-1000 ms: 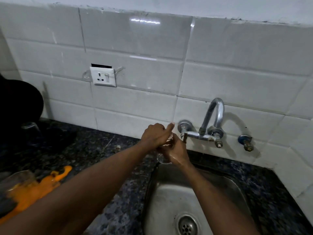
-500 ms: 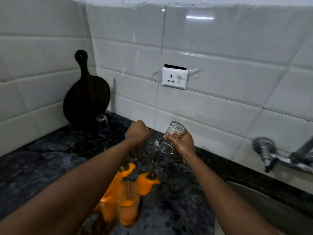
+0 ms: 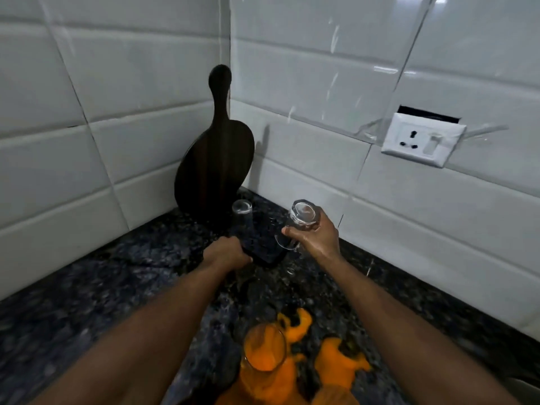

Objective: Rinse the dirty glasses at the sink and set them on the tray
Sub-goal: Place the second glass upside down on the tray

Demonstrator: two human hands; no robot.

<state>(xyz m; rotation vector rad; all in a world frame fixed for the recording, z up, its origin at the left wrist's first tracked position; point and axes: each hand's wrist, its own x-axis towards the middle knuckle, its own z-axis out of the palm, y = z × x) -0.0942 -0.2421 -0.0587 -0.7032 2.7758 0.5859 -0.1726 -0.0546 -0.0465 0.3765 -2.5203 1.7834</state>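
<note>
Rinsed glass almost on the tray, 1 dirty one waiting

Going left to right. Far left is just white tile and dark speckled counter (image 3: pixel 87 290). Up in the corner, left of centre, a dark wooden board (image 3: pixel 214 168) leans against the wall. Right in front of it sits the dark tray (image 3: pixel 263 247), with 1 clear glass (image 3: pixel 242 217) already standing upside down on it.

The left hand (image 3: pixel 226 254) is at the tray's near left edge, fingers curled together against it like it's steadying the tray, though I can't tell if it's truly gripping or just resting there.

Just right of centre, the right hand (image 3: pixel 317 238) has its fingers wrapped around the side of the rinsed glass (image 3: pixel 298 226), held tilted, base up and mouth down toward the tray's right side, not quite set down as far as I can see. A white wall socket (image 3: pixel 423 140) is at upper right.

Bottom centre: 1 dirty glass (image 3: pixel 264 350) coated orange, sitting in an orange spill (image 3: pixel 339 361) on the counter.

Handling-wise, my guess: these glasses are light, rigid, breakable, and wet so pretty slippery. Grabbing around the mid-wall with thumb opposite the fingers seems safest, and it wants lowering mouth-first gently so it doesn't clink its neighbour. The orange one will likely be slick and sticky too.

Count: 3 glasses in view (1 on tray, 1 in hand, 1 dirty), 1 tray, 1 board, 1 socket, 2 hands
</note>
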